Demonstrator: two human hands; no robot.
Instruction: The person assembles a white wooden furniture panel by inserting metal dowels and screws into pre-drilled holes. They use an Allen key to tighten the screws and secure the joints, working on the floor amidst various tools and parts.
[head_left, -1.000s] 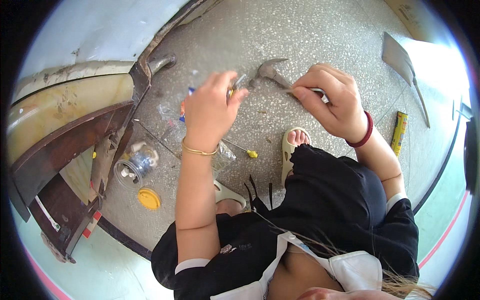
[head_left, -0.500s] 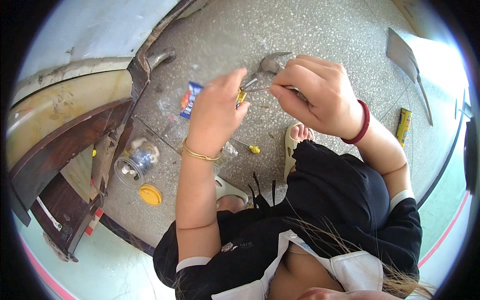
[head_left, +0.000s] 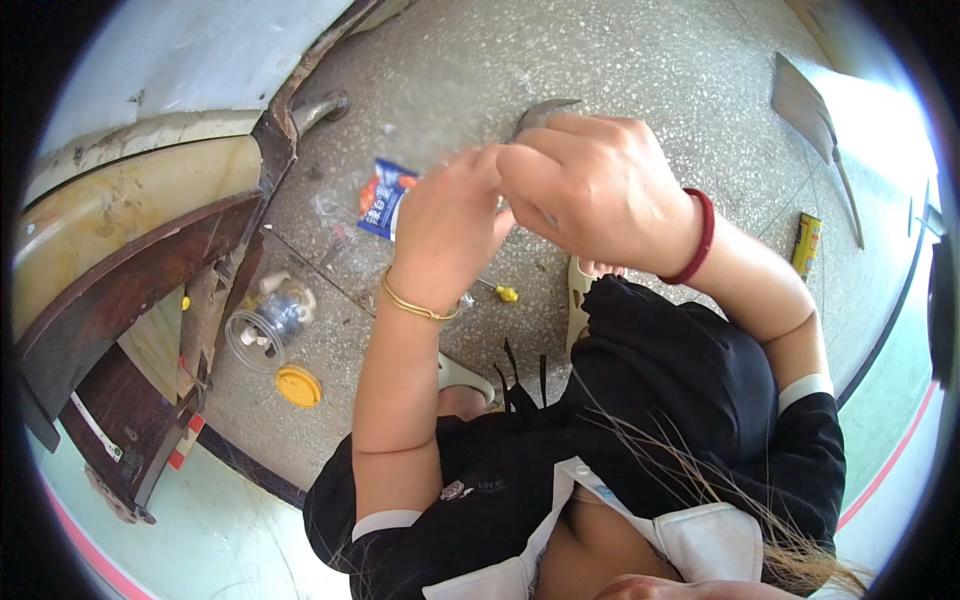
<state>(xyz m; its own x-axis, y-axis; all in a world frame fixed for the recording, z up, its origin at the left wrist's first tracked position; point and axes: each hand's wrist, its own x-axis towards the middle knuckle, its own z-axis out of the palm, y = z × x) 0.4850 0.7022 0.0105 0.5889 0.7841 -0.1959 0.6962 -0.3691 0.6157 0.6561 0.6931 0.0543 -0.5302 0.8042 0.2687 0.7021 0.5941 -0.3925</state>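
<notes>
My left hand (head_left: 450, 205) and my right hand (head_left: 590, 185) meet in front of me above the floor. The left fingers are closed around something small, hidden now behind the knuckles. My right hand is a closed fist, its fingertips against the left fingers; a thin metal rod (head_left: 547, 216) shows only as a small grey bit under it. Behind the right knuckles a hammer head (head_left: 540, 112) lies on the floor, partly covered. A blue snack packet (head_left: 382, 200) is on the floor just beyond my left hand.
At the left stands worn wooden furniture (head_left: 130, 265). Near it are a clear plastic jar (head_left: 255, 340) with white pieces by its mouth, and a yellow lid (head_left: 298, 385). A yellow-handled screwdriver (head_left: 506, 293) lies near my feet. Right are a yellow box (head_left: 807, 246) and a shovel (head_left: 803, 105).
My right hand has moved left against my left hand, which shifted slightly right. The silver and yellow bits seen between them before are now covered.
</notes>
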